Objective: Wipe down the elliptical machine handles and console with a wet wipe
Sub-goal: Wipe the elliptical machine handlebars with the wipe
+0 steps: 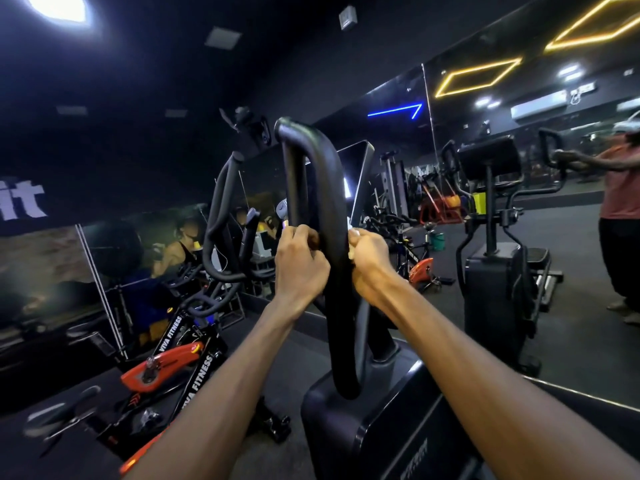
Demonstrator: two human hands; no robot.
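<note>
The elliptical's black looped handle point(313, 174) rises in the middle of the head view. My left hand point(299, 263) is closed on its left side at mid height. On the right side my right hand point(367, 261) is closed too, with bits of a white wet wipe point(352, 237) showing between its fingers and the handle. The console point(358, 178) stands edge-on just behind the handle, mostly hidden. A second curved handle point(221, 202) stands further left. The machine's dark base housing point(363, 420) sits below.
A red and black spin bike point(173, 365) stands at the lower left, close to my left arm. A mirror wall on the right reflects an elliptical point(491, 237) and a person in a red shirt point(620, 188). Dark rubber floor lies around the machines.
</note>
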